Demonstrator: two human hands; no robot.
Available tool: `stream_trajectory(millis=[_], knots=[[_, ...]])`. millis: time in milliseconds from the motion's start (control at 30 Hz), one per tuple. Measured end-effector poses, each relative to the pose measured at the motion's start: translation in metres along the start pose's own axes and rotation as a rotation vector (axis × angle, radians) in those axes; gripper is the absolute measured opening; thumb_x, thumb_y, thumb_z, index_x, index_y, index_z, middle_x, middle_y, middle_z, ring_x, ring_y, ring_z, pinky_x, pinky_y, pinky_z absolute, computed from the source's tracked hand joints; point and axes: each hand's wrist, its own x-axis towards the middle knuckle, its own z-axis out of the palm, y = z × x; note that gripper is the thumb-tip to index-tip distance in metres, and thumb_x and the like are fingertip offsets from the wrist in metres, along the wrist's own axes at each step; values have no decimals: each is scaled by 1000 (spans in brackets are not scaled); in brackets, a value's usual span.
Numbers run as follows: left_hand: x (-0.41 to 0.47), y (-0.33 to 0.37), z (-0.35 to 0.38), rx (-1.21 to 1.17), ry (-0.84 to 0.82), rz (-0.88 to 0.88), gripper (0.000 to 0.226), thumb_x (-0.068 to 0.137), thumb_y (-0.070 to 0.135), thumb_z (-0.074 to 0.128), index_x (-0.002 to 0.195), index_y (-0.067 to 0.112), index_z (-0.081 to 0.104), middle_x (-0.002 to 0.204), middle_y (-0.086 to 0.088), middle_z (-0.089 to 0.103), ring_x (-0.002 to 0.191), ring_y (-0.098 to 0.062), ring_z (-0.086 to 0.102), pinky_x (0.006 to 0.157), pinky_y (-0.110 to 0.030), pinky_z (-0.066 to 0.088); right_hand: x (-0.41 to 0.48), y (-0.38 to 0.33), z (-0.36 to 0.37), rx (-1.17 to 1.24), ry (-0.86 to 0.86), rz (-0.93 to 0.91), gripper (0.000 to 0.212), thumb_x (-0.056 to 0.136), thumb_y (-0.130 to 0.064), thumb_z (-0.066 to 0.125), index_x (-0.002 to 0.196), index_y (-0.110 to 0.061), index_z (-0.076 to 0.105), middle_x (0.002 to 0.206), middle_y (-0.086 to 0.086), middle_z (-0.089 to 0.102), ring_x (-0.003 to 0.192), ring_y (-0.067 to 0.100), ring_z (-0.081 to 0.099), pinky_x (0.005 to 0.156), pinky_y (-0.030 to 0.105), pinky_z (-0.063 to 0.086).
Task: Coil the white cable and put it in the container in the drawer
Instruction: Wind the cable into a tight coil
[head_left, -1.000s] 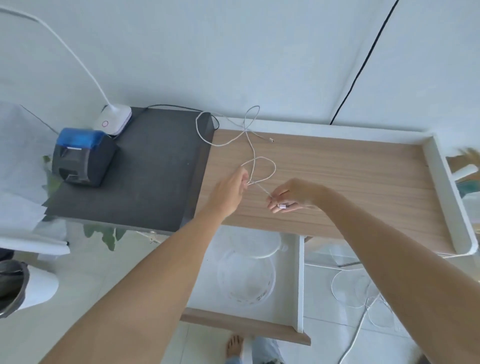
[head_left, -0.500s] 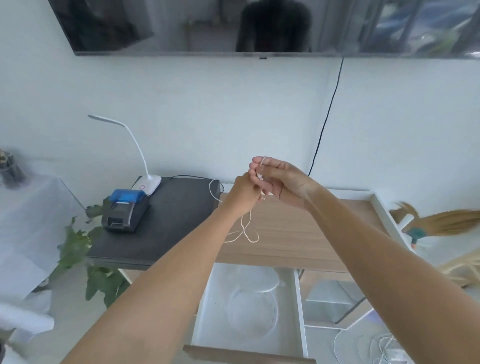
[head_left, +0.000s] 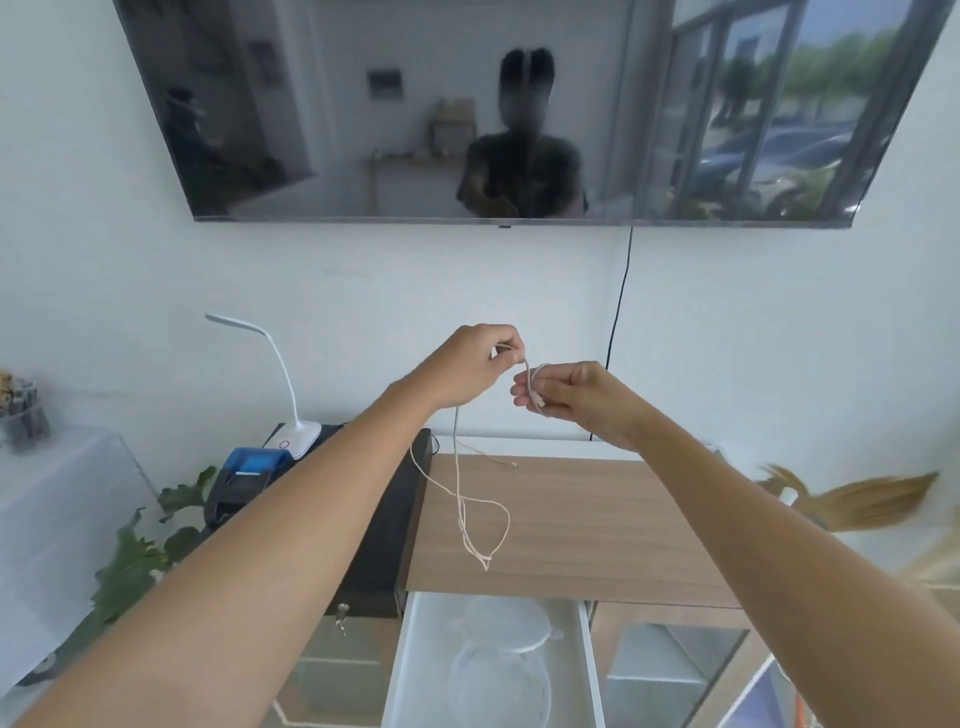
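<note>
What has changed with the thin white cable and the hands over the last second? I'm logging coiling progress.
Both hands rose from the wooden desktop. The right hand now holds a first loop of the thin white cable; the left hand pinches the strand beside it. The rest now dangles instead of lying spread out. The white drawer stays open, cable not yet inside.
</note>
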Motion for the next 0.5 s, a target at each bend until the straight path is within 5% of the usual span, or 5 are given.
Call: stream_trajectory(millis=[133, 367, 500], knots=[[3, 5, 1, -90, 73, 61, 12, 98, 25, 59, 92, 20, 69, 92, 7, 68, 51, -4, 40, 52, -12, 33, -6, -10, -4, 231, -94, 43, 20, 102, -10, 60, 107, 5, 73, 108, 11, 75, 101, 21, 74, 90, 25, 57], [9, 17, 6, -230, 161, 65, 18, 99, 22, 59, 103, 27, 76, 95, 7, 68, 65, -4, 51, 66, -17, 43, -14, -32, 4, 538, -122, 5, 20, 100, -3, 59, 103, 1, 77, 99, 13, 77, 95, 20, 76, 89, 26, 59], [2, 21, 24, -192, 69, -71, 33, 91, 0, 41, 72, 22, 55, 68, 5, 54, 65, -18, 52, 48, -12, 37, -4, -48, 29, 671, -31, -163, 20, 99, -2, 60, 95, 1, 79, 99, 13, 78, 93, 20, 78, 86, 26, 61]])
